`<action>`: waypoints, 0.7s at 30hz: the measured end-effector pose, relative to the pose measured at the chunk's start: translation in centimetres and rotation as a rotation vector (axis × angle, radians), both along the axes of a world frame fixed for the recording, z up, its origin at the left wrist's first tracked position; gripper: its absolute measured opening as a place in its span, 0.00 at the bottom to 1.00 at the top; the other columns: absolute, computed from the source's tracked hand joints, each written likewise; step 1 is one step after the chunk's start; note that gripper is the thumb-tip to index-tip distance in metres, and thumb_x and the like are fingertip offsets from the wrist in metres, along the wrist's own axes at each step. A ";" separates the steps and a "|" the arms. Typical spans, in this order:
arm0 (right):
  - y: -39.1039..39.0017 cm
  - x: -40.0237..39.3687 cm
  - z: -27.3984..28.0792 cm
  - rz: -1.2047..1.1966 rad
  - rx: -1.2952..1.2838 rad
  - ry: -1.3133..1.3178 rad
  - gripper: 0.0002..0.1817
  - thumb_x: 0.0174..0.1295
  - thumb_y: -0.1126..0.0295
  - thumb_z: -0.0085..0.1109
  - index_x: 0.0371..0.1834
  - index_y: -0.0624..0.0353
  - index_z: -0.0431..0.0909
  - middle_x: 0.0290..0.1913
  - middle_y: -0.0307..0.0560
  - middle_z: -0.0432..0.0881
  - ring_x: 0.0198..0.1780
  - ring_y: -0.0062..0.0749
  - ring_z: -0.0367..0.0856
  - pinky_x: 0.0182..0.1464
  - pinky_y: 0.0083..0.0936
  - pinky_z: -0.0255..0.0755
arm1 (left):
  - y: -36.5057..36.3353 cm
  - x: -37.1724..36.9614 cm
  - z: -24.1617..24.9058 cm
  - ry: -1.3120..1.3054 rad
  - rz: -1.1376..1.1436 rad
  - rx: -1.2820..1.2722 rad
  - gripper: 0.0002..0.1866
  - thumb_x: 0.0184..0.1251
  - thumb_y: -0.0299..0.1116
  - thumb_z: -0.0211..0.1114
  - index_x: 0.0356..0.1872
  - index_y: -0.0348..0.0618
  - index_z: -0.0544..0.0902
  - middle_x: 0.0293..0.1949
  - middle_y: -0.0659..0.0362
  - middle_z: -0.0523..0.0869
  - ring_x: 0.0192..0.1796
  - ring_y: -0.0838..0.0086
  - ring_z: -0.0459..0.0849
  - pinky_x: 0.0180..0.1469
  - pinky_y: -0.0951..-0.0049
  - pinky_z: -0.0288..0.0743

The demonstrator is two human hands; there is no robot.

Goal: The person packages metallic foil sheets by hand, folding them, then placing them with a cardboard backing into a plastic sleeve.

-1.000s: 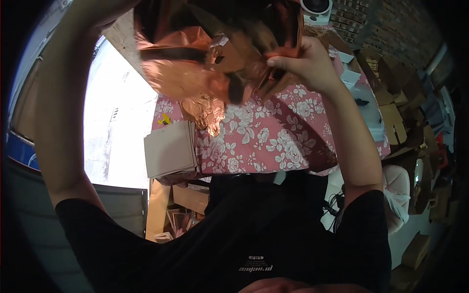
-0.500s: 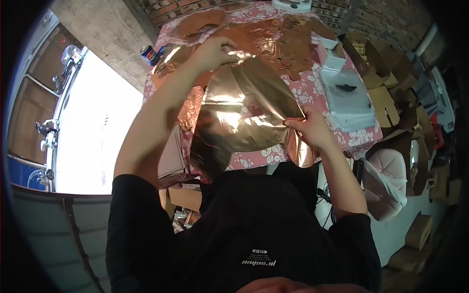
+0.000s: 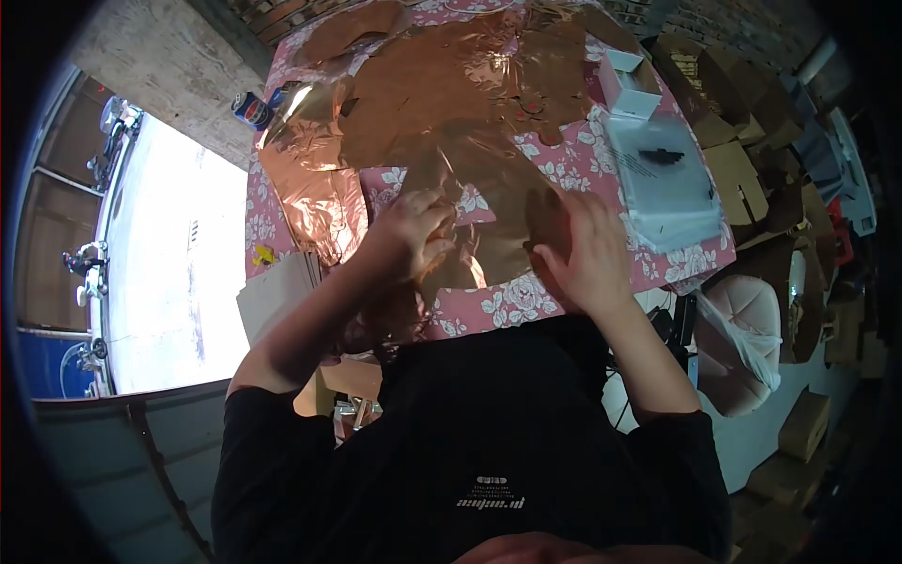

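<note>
One foil sheet (image 3: 507, 249) lay mid-frame — likely light, easily creased, best held by its edges — left hand (image 3: 412, 227) curled, grip unclear; right hand (image 3: 594, 258) apart, spread.

1. Blue drink can (image 3: 250, 110): upright, at the far left of the floral-covered table (image 3: 521, 299).
2. Small yellow item (image 3: 263, 255): on the table's left side; type not determinable.
3. White box (image 3: 630, 94): open, right side of table.
4. Transparent plastic bags (image 3: 662, 207): lying flat, nearer than the white box; black object (image 3: 661, 155) on top.
5. Padded stool (image 3: 742, 329): right of table, plastic film draped over it.
6. Open cardboard boxes (image 3: 736, 179): beyond the table's right edge.
7. Brick wall (image 3: 282, 13): behind table.
</note>
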State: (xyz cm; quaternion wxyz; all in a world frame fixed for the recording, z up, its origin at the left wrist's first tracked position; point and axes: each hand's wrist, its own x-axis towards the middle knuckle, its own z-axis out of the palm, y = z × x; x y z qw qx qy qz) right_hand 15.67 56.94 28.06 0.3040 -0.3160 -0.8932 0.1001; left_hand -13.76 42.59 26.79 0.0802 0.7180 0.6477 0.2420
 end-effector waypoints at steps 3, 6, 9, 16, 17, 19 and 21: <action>1.1 -0.1 -1.5 0.205 -0.149 -0.129 0.41 0.54 0.63 0.85 0.70 0.67 0.76 0.65 0.61 0.83 0.69 0.61 0.80 0.74 0.49 0.73 | 0.9 -2.4 -0.8 0.021 -0.044 0.052 0.26 0.60 0.35 0.85 0.58 0.38 0.89 0.68 0.43 0.84 0.70 0.46 0.82 0.71 0.50 0.78; 1.1 -0.3 -1.8 0.194 -0.191 -0.136 0.40 0.56 0.63 0.84 0.69 0.68 0.76 0.65 0.62 0.84 0.69 0.60 0.80 0.74 0.48 0.73 | 3.5 -3.8 -0.4 0.015 -0.073 -0.006 0.22 0.63 0.36 0.82 0.56 0.38 0.89 0.64 0.44 0.86 0.68 0.45 0.83 0.69 0.49 0.79; 1.2 -0.6 -1.5 0.180 -0.163 -0.149 0.39 0.57 0.62 0.84 0.69 0.67 0.77 0.65 0.62 0.84 0.70 0.60 0.80 0.75 0.48 0.73 | 8.7 -2.5 2.2 0.094 0.065 0.123 0.18 0.69 0.36 0.76 0.56 0.40 0.89 0.59 0.43 0.88 0.65 0.43 0.84 0.70 0.49 0.79; 2.9 -0.9 1.3 0.177 -0.133 -0.044 0.35 0.59 0.63 0.83 0.67 0.65 0.78 0.65 0.61 0.84 0.69 0.59 0.81 0.74 0.48 0.75 | 24.7 -3.4 1.5 0.209 -0.083 0.182 0.26 0.70 0.36 0.74 0.66 0.39 0.85 0.68 0.44 0.86 0.72 0.46 0.81 0.75 0.50 0.76; 3.5 -0.9 1.9 0.184 -0.129 -0.036 0.34 0.59 0.63 0.82 0.67 0.64 0.79 0.64 0.61 0.84 0.68 0.58 0.82 0.73 0.47 0.75 | 26.4 -3.5 1.3 0.220 -0.126 0.153 0.26 0.70 0.36 0.74 0.67 0.39 0.85 0.69 0.44 0.85 0.73 0.47 0.81 0.76 0.51 0.75; 4.5 -0.9 2.3 0.180 -0.123 -0.028 0.34 0.59 0.64 0.82 0.66 0.63 0.79 0.63 0.60 0.85 0.67 0.58 0.82 0.72 0.47 0.76 | 28.9 -4.0 0.6 0.231 -0.178 0.128 0.27 0.70 0.35 0.73 0.69 0.39 0.84 0.71 0.45 0.84 0.75 0.47 0.80 0.77 0.51 0.75; 5.5 -0.8 2.4 0.174 -0.185 -0.046 0.32 0.59 0.64 0.82 0.65 0.63 0.80 0.60 0.59 0.86 0.66 0.58 0.82 0.71 0.47 0.76 | 31.0 -4.4 -0.2 0.368 -0.361 0.091 0.27 0.69 0.33 0.71 0.69 0.40 0.85 0.70 0.46 0.85 0.74 0.49 0.81 0.77 0.53 0.75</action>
